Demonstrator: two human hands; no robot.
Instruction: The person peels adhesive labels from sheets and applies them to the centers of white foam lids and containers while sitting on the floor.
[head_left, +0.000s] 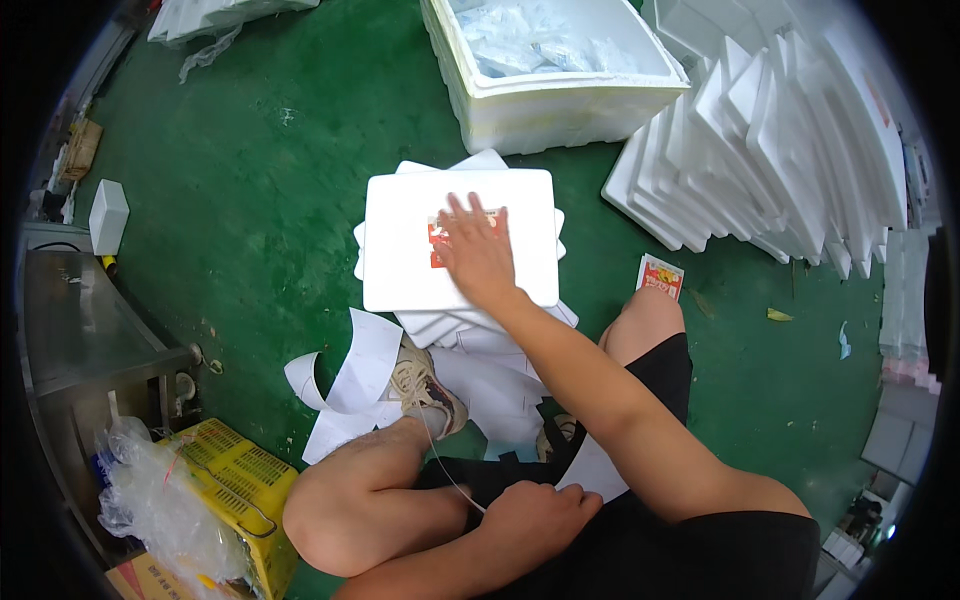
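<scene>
My right hand (478,250) lies flat with fingers spread on a red-and-white printed label (437,256), partly covering it. The label sits on the top white foam lid (395,235) of a stack whose lower lids are turned at different angles. Down at my lap, my left hand (535,520) is closed. A thin white strip (440,455), seen edge-on, runs from near my shoe to its fingers. White paper sheets (365,365), some curled, lie around my feet beneath the stack. Beside my right knee is a small pile of similar printed labels (662,275).
Beyond the stack stands a white foam box (575,115) holding clear bags. A leaning row of foam lids (760,150) fills the far right. At left are a metal bench (90,310), a yellow crate (215,470) and crumpled clear plastic (165,495) on the green floor (260,210).
</scene>
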